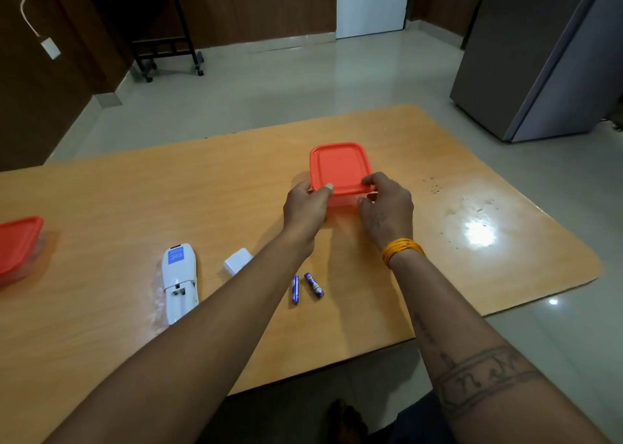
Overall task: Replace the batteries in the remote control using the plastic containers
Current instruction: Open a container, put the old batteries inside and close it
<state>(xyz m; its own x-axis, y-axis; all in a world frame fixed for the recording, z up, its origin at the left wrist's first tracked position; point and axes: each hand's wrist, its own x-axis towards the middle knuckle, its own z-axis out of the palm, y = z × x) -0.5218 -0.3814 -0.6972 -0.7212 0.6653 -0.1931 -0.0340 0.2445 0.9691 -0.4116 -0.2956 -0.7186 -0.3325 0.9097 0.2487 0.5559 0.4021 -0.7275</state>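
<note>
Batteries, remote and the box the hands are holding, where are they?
batteries [295,289]: head view, middle of the left one.
remote control [178,285]: head view, its white back.
orange-lidded container [338,167]: head view, centre of its lid.

A single view is given, taken from a wide-angle camera worn on the person's head. The scene is looked at forward and steeply downward, so that the wooden table [202,207] is seen from above and from its near edge, with both forearms entering from the bottom of the frame and reaching away from the lens. The left hand [305,207] and right hand [387,207] are caught close to the middle of the frame, at arm's reach. Beyond the table's far edge the floor and the walls of the room are taken in, bent outward by the wide lens. No second view is provided, so no overlap can be described.
</note>
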